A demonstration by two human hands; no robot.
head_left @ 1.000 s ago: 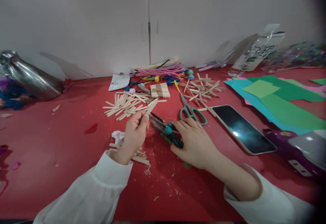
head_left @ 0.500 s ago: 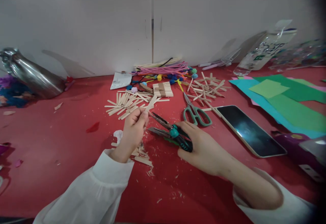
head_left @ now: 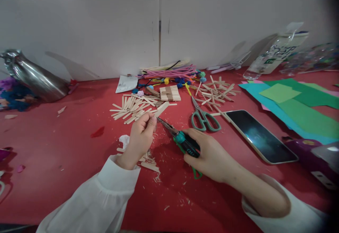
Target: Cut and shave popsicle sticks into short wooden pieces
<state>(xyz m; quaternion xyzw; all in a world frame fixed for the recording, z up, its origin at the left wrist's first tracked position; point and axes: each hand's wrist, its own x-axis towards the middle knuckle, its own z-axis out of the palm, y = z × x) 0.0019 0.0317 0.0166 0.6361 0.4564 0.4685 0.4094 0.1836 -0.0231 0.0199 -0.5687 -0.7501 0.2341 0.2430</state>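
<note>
Between thumb and fingers, my left hand (head_left: 143, 132) pinches a flat wooden craft stick (head_left: 162, 109) that points up and to the right. My right hand (head_left: 209, 151) is wrapped round the black and teal handles of a pair of pliers (head_left: 182, 141). The jaws are together, their tips at the stick's lower end by my left fingertips; whether they bite the wood I cannot tell. Cut stick pieces and splinters (head_left: 149, 165) lie under my left wrist. A green loop (head_left: 196, 173) shows below the pliers, partly hidden by my right hand.
Behind my hands lie piles of craft sticks (head_left: 132, 107), a banded stick bundle (head_left: 170, 93) and pink pipe cleaners (head_left: 169, 72). Grey-green scissors (head_left: 203, 118), a phone (head_left: 261, 135), coloured paper (head_left: 304, 109) and a purple tool (head_left: 312, 155) are rightward. A metal jug (head_left: 39, 79) stands left.
The pliers' jaws have closed from wide apart, and my right hand has squeezed the handles together. The craft stick in my left hand has tilted further right.
</note>
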